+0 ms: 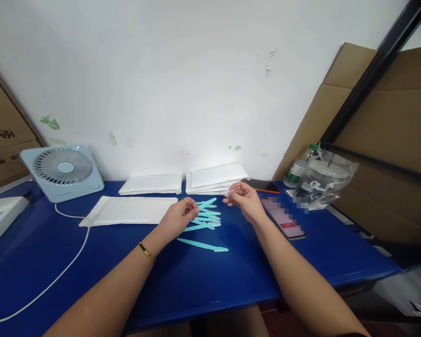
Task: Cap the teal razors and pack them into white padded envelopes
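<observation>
Several turquoise razor-like sticks (210, 219) lie in an overlapping pile at the middle of the blue table (210, 276). One more turquoise stick (201, 245) lies apart, nearer the front. My left hand (180, 215) is at the left side of the pile, its thumb and fingers pinched round the end of a turquoise stick (207, 204). To the right of the pile my right hand (243, 200) is raised with thumb and fingertips together; what lies between them, if anything, is too small to name. A flat white package (129, 209) lies left of my left hand.
Stacks of white packages (150, 183) (215, 178) stand along the wall. A fan (65, 169) with a white cable is at left. Two phones (264, 186) (284, 219), a bottle (298, 168) and a bagged cup (324, 175) are at right.
</observation>
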Action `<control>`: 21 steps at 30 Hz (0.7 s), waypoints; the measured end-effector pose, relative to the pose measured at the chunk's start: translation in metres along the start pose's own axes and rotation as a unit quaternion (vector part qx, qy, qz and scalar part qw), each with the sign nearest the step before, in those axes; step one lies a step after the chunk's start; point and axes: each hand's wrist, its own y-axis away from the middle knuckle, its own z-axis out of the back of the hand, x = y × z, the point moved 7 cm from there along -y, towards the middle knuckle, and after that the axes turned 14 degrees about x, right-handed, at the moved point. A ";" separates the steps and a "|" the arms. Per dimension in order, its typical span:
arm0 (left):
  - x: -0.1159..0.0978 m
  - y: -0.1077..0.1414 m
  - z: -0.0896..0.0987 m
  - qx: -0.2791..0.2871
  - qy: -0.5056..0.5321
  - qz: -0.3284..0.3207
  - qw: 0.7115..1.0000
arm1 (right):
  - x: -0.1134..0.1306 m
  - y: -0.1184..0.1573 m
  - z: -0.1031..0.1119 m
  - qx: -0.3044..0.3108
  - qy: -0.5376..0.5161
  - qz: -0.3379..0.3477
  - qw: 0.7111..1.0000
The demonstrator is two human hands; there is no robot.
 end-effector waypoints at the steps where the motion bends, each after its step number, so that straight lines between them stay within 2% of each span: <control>1: 0.001 0.000 0.002 -0.007 0.002 -0.001 1.000 | 0.002 0.001 -0.004 0.010 -0.037 0.001 0.999; 7: 0.002 0.000 0.008 -0.028 -0.006 0.021 0.999 | 0.008 0.005 -0.015 0.027 -0.094 0.004 0.995; 14: 0.001 -0.001 0.007 -0.018 -0.011 0.019 1.000 | 0.005 0.003 -0.022 0.051 -0.061 -0.009 0.997; 21: 0.004 -0.004 0.002 -0.009 -0.054 0.015 0.998 | -0.002 0.003 -0.047 0.125 -0.013 -0.040 0.991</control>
